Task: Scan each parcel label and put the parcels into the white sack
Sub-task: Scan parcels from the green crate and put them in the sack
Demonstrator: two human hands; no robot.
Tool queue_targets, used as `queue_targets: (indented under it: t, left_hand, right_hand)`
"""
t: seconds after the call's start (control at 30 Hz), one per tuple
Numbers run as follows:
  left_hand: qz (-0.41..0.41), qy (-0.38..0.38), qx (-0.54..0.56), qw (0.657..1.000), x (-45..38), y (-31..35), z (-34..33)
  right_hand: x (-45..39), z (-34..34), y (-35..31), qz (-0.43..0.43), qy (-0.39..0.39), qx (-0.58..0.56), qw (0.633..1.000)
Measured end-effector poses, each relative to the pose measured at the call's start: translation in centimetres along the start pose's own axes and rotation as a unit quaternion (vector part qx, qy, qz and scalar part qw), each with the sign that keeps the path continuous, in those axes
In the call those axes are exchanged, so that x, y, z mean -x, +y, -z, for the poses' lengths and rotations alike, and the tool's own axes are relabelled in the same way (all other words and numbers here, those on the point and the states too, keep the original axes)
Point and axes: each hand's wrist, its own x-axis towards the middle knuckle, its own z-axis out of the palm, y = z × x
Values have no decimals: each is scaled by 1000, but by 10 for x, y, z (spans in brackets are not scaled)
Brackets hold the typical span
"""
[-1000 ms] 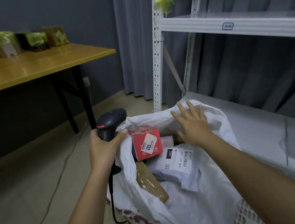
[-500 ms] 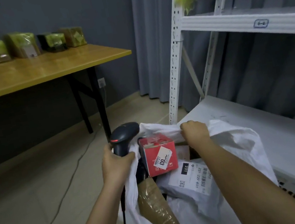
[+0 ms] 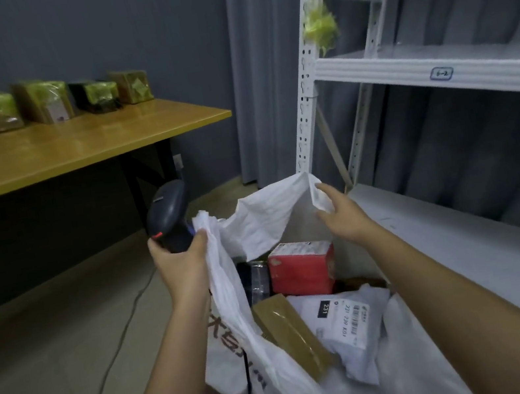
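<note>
Head view: left hand [image 3: 178,263] grips scanner [image 3: 169,218] and white sack [image 3: 236,305] edge; right hand [image 3: 341,213] pinches the far rim (fingertips partly hidden). Parcels [image 3: 302,269] inside, partly covered.

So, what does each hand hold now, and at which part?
The left hand grips the dark handheld barcode scanner by its handle, with the white woven sack's near rim. The right hand pinches the sack's far rim.

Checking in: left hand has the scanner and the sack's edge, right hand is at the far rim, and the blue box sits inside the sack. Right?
One slip: the box inside the white sack is red, not blue, as the head view shows. The left hand does hold the scanner with the sack's edge, and the right hand is at the far rim.
</note>
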Motion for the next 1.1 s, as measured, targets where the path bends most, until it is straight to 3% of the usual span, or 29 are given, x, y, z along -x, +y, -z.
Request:
queue_targets:
  t: [0.1,0.27,0.47,0.7,0.77,0.83,0.97,1.1]
  left_hand:
    - [13,-44,-17,999,12,-2,11]
    - [26,-89,-26,995,37,1,30]
    - [-11,-140,-42,989,93,18,46]
    - [-19,-252,-41,967,170,33,47]
    - [-11,-282,-47,958,190,37,48]
    - [-14,-304,-50,951,207,41,47]
    - [-46,-317,-65,945,235,52,43]
    - [-63,-353,-56,932,272,61,27]
  right_hand:
    - [30,6,15,8,27,111,993]
    - [98,24,30,-86,131,208,966]
    - [196,32,55,-228,126,91,961]
    - [267,13,89,-402,94,-119,903]
    - [277,16,84,-378,98,-104,915]
    - [278,28,68,-323,149,-84,931]
    - [280,76,20,-188,262,-204,924]
    - [304,113,16,-144,170,-300,927]
